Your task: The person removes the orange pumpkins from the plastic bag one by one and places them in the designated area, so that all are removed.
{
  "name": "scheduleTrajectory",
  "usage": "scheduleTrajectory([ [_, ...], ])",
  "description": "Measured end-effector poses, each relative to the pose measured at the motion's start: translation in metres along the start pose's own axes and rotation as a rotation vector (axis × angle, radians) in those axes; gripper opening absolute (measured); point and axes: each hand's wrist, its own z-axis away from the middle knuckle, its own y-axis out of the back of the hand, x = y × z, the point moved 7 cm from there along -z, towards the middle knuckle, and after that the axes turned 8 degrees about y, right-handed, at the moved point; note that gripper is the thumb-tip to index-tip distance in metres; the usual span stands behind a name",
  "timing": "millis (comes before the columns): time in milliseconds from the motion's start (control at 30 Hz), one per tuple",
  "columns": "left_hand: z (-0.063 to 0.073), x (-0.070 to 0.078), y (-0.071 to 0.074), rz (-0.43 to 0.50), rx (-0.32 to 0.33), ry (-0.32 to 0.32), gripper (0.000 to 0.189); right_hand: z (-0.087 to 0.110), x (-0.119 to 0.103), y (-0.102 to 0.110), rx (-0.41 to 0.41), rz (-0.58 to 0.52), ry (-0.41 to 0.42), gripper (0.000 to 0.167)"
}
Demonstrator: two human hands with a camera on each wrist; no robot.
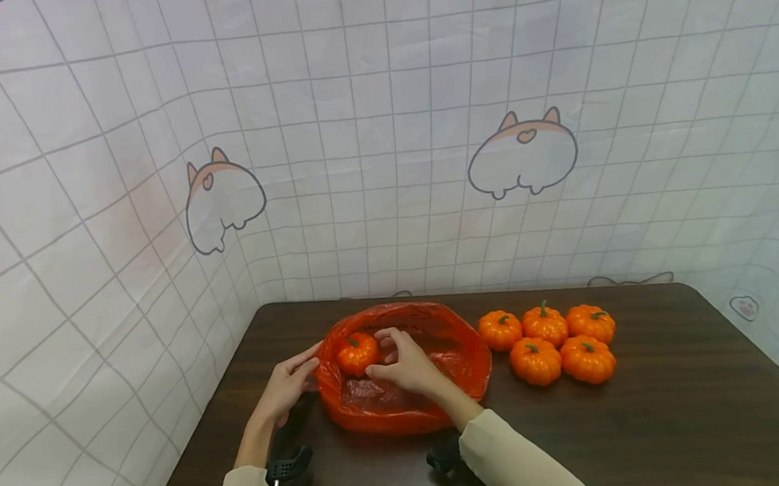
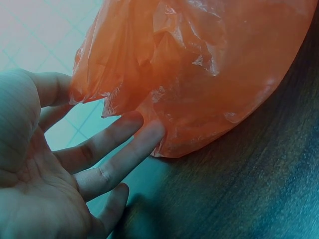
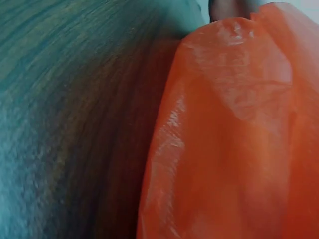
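Note:
An orange plastic bag [image 1: 463, 348] lies open on the dark wooden table [image 1: 651, 421]. Inside it, at the left, sits a small orange pumpkin [image 1: 356, 355] with a green stem. My right hand [image 1: 398, 358] reaches into the bag, its fingers curled round the pumpkin's right side. My left hand [image 1: 290, 380] lies outside the bag, fingers straight, their tips against its left rim. In the left wrist view the fingertips [image 2: 149, 130] touch the crinkled bag [image 2: 209, 74]. The right wrist view shows only the bag [image 3: 239, 139] and the table [image 3: 75, 124].
Several more small pumpkins [image 1: 548, 341] stand clustered on the table right of the bag. A white gridded cloth with cartoon animals [image 1: 383, 159] closes off the back and both sides. Bare tabletop spreads to the front right.

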Motion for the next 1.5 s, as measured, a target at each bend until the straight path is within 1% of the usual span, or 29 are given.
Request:
scheduleTrajectory([
  [167, -0.001, -0.001, 0.001, 0.009, 0.007, 0.006, 0.042, -0.005, 0.007, -0.007, 0.004, 0.013, -0.022, 0.068],
  [300, -0.001, -0.001, 0.000, -0.002, -0.004, -0.005, 0.043, -0.008, 0.009, -0.010, 0.012, 0.025, -0.026, 0.072],
  [467, 0.000, 0.002, -0.001, -0.009, -0.015, -0.020, 0.044, -0.013, 0.009, -0.012, 0.019, 0.068, -0.034, 0.078],
  [700, 0.000, 0.004, -0.002, -0.008, -0.008, -0.010, 0.043, -0.016, 0.011, -0.015, -0.017, 0.121, -0.060, 0.085],
  [900, 0.000, 0.004, -0.002, 0.003, -0.012, -0.010, 0.042, -0.019, 0.014, -0.017, -0.026, 0.132, -0.064, 0.079],
  [1200, 0.001, 0.003, -0.002, -0.005, -0.010, -0.011, 0.043, -0.023, 0.018, -0.018, 0.028, 0.090, -0.054, 0.062],
  [1367, 0.000, 0.002, -0.001, -0.005, -0.006, -0.007, 0.042, -0.023, 0.020, -0.018, 0.040, 0.092, -0.070, 0.061],
  [1500, 0.001, 0.002, -0.001, -0.003, -0.006, -0.005, 0.043, -0.022, 0.020, -0.016, 0.036, 0.091, -0.080, 0.065],
])
